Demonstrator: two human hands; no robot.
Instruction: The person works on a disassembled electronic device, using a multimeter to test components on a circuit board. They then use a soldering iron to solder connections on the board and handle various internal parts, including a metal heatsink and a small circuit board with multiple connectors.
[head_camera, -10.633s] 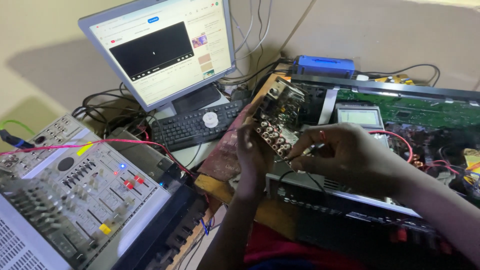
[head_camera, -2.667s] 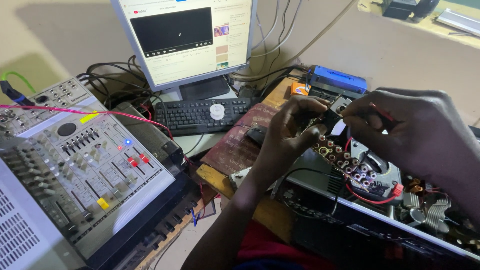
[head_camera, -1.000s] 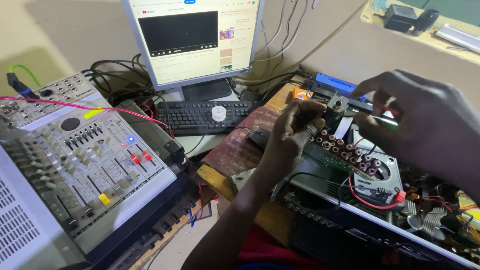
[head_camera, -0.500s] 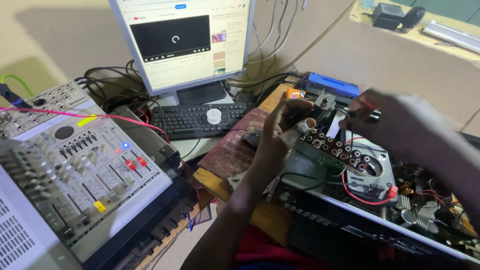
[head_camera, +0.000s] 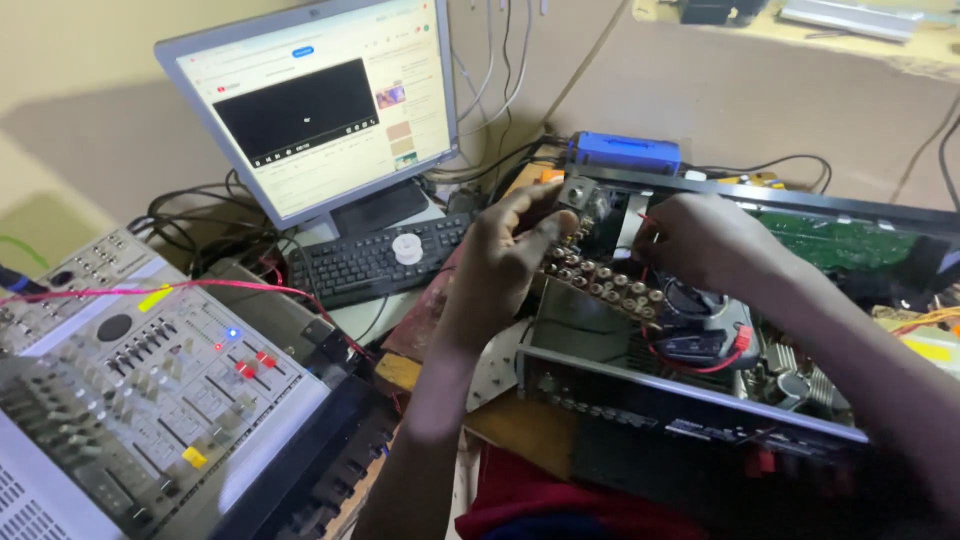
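Observation:
An opened amplifier chassis (head_camera: 690, 400) lies in front of me with its lid off. A connector board (head_camera: 610, 285) with a row of round jacks is lifted above it, tilted down to the right. My left hand (head_camera: 505, 260) grips the board's upper left end, thumb near a small metal bracket (head_camera: 578, 192). My right hand (head_camera: 710, 240) holds the board's far side near a red wire (head_camera: 690, 365); its fingertips are hidden behind the board.
A monitor (head_camera: 310, 110) showing a video page and a black keyboard (head_camera: 375, 260) stand at the back left. A grey audio mixer (head_camera: 130, 380) with a pink cable fills the left. A blue box (head_camera: 625, 152) and a green circuit board (head_camera: 840, 240) lie behind the chassis.
The view has shifted, so the monitor sits further left. Both hands stay on the connector board, which now sits lower and closer to the chassis, and my right hand has drawn back from the camera.

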